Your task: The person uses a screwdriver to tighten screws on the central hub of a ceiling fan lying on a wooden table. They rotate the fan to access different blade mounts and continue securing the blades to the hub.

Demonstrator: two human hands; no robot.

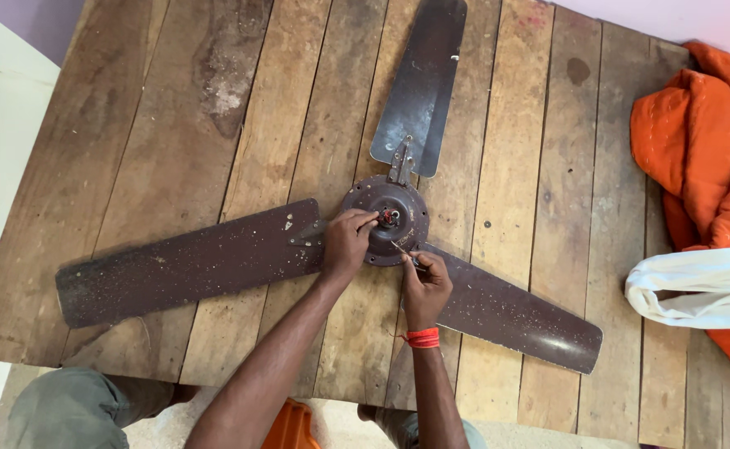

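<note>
Fan of dark brown metal with three long blades (386, 218) lies flat on the worn wooden plank table (174, 125), and both your hands work at its round motor hub (398, 212) in the middle. Your left hand (346, 243) rests on the left edge of the hub, fingers curled, with the fingertips (370, 218) touching the small red part at the hub centre. Your right hand (426, 283) is just below the hub, on the root of the lower right blade, and it is closed around a thin metal tool (400, 249) whose tip meets the rim of the hub. A red thread band (422, 337) is around your right wrist. One blade points away from you, one to the left, one to the lower right. At the right side of the table lie a crumpled orange cloth (706, 141) and a white cloth (702, 287), well apart from the fan.
</note>
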